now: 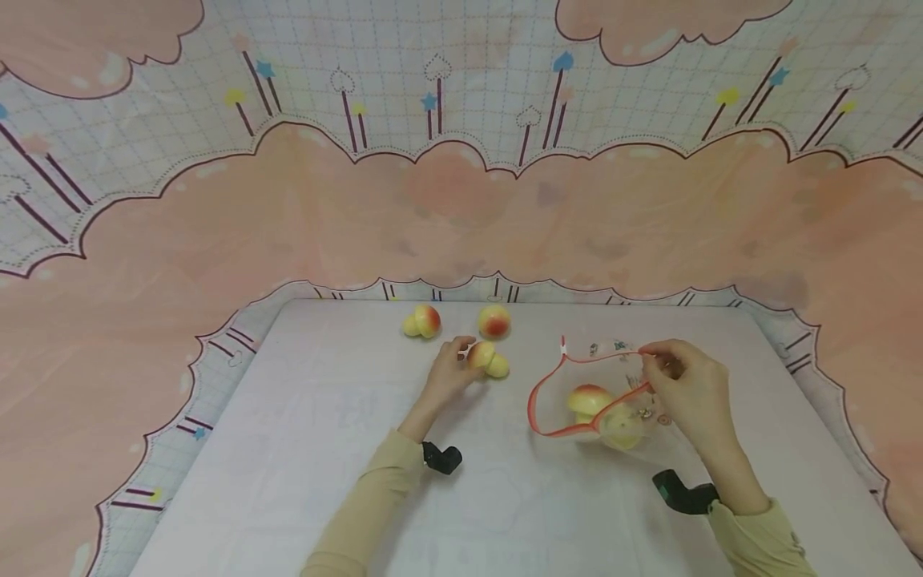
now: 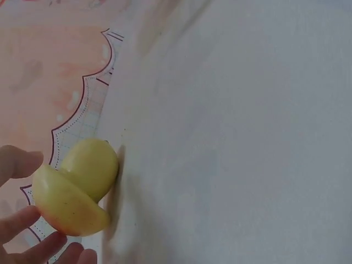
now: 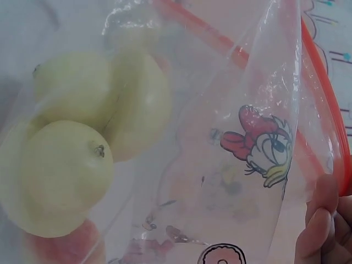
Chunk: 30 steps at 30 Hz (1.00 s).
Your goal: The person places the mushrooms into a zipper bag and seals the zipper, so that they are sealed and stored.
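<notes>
Head view: left hand [image 1: 449,370] curled round a yellow-and-red toy mushroom [image 1: 487,358] at the far middle of the white tabletop [image 1: 310,449]. Two more toy mushrooms lie just beyond it, one to the left [image 1: 422,321], one to the right [image 1: 494,321], each apart from the hand. Right hand [image 1: 688,389] pinches the far rim of a clear zip bag [image 1: 577,393] with an orange-red edge, mouth held open toward the left; two mushrooms inside [image 1: 602,409].

Left wrist view adds: the held mushroom [image 2: 77,187] rests with its stem end against the tabletop [image 2: 236,137], fingers [image 2: 22,220] on its cap; its red side is barely visible here.

Right wrist view adds: cartoon prints on the bag film [image 3: 258,143], and the bagged mushrooms [image 3: 82,154] pressed together, pale stems facing the lens. Only a fingertip [image 3: 319,225] of the right hand shows, at the bag's rim.
</notes>
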Available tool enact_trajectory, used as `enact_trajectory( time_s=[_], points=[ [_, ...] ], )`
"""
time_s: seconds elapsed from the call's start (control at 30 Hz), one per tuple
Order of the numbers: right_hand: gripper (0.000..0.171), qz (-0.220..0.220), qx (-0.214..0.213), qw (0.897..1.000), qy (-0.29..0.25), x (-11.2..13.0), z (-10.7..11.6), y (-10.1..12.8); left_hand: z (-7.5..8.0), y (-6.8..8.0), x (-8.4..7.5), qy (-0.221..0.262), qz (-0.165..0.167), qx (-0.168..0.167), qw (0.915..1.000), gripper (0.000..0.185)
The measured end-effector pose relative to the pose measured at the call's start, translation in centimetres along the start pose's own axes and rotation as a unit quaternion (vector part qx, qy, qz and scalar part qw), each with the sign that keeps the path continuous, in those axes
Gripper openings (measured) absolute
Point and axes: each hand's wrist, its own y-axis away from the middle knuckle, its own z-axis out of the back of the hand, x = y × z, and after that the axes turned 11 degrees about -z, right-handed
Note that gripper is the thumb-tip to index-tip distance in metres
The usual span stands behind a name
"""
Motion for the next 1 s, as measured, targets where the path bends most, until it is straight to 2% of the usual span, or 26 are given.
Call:
enact_trajectory(
  time_s=[0.17, 0.57, 0.83, 1.0],
  points=[
    [0.011, 0.011, -0.006, 1.0, 0.012, 0.08, -0.11, -0.02, -0.08, -0.25, 0.45, 0.002, 0.01, 0.031, 0.9994, 0.063],
    [0.011, 0.019, -0.005, 1.0, 0.017, 0.37, -0.15, 0.06, -0.05, -0.83, 0.8, -0.001, 0.027, 0.054, 0.9982, 0.062],
    [0.011, 0.023, -0.01, 0.999, 0.024, 0.54, -0.11, -0.03, -0.21, -0.71, 0.64, 0.005, 0.031, 0.04, 0.9987, 0.06],
    [0.012, 0.031, -0.009, 0.999, 0.025, 0.58, -0.07, -0.09, -0.37, -0.06, 0.28, 0.019, 0.028, 0.027, 0.999, 0.06]
  ],
)
